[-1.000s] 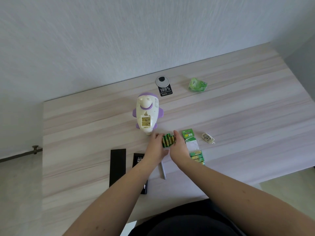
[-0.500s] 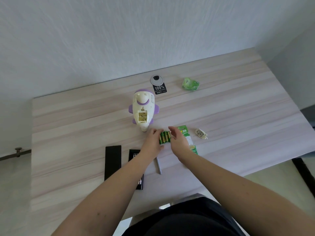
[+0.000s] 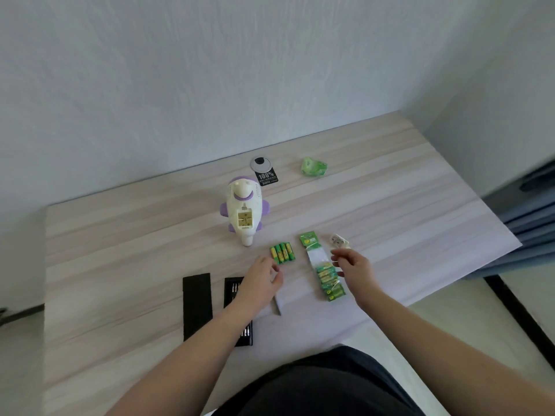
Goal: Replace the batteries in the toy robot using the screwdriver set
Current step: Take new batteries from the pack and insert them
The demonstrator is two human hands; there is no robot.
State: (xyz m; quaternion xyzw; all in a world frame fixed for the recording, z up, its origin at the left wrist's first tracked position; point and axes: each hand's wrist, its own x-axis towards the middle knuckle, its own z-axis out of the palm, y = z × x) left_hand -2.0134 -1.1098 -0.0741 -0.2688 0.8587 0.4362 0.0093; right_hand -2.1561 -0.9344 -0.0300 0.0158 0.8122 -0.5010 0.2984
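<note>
Green-and-yellow batteries (image 3: 281, 252) lie loose in a row on the worktop (image 3: 120, 250), just in front of the toy robot (image 3: 244, 212) with its uncovered battery bay. Both the left hand (image 3: 260, 277) and right hand (image 3: 353, 265) hover relaxed, holding nothing, the right beside the battery pack (image 3: 322, 267).

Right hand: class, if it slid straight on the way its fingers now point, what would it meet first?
The right hand points up and left over the green battery pack. The pack's opened white section looks first in line, though the hand's height above it is unclear.
</note>
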